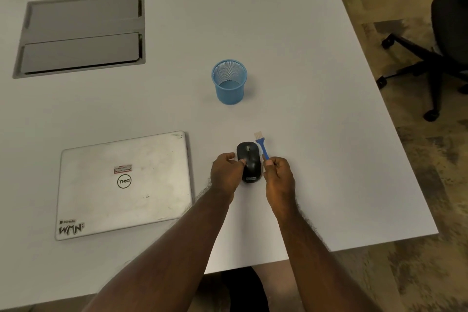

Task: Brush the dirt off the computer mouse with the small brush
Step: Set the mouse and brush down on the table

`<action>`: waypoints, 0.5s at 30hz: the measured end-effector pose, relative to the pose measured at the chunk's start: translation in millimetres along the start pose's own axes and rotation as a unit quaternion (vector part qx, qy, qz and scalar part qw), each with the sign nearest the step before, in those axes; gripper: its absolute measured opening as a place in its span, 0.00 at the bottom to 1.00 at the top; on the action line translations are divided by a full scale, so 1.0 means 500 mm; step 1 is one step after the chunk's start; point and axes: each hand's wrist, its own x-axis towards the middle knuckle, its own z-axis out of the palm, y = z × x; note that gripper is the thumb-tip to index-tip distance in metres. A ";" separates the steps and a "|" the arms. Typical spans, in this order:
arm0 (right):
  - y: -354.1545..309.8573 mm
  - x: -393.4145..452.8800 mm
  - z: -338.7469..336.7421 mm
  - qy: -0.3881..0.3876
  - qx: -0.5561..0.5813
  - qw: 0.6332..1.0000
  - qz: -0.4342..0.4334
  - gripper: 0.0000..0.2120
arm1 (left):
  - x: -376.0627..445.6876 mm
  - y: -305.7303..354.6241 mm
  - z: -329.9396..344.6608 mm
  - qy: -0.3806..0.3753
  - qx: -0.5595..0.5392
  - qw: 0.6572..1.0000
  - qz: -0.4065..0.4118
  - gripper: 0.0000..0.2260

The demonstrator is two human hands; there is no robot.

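A black computer mouse (pixel 250 159) lies on the white table (pixel 304 83), its buttons pointing away from me. My left hand (pixel 226 173) grips its left side, thumb on top. My right hand (pixel 278 178) pinches the blue handle of a small brush (pixel 262 145) just right of the mouse. The brush's pale bristles point away from me, beside the mouse's front right corner.
A closed silver laptop (pixel 124 185) lies to the left of the mouse. A blue mesh cup (pixel 229 81) stands farther back. A grey cable hatch (pixel 81 34) is set into the table at back left. An office chair (pixel 440 53) stands beyond the right edge.
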 end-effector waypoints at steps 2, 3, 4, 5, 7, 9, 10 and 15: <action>-0.005 0.000 -0.013 0.016 0.024 1.000 0.006 0.04 | 0.003 -0.001 -0.011 0.017 0.024 0.999 0.022 0.16; -0.009 0.000 -0.021 0.022 0.043 0.999 0.006 0.04 | 0.005 -0.002 -0.021 0.023 0.033 0.999 0.036 0.14; -0.015 0.000 -0.030 0.028 0.064 0.997 0.009 0.04 | 0.006 -0.003 -0.031 0.028 0.041 0.997 0.053 0.12; -0.021 0.001 -0.040 0.033 0.084 0.996 0.013 0.05 | 0.006 -0.005 -0.043 0.032 0.053 0.995 0.075 0.11; -0.036 0.006 -0.057 0.049 0.086 0.995 0.009 0.05 | 0.006 -0.010 -0.078 0.042 0.104 0.982 0.155 0.09; -0.057 0.017 -0.071 0.064 0.064 0.996 -0.006 0.05 | 0.007 -0.021 -0.120 0.053 0.174 0.946 0.270 0.10; -0.071 0.023 -0.074 0.067 0.062 0.996 -0.014 0.05 | 0.010 -0.027 -0.143 0.057 0.207 0.923 0.319 0.11; -0.167 0.064 -0.057 0.068 0.053 0.994 -0.061 0.02 | 0.048 -0.036 -0.273 0.106 0.355 0.842 0.391 0.18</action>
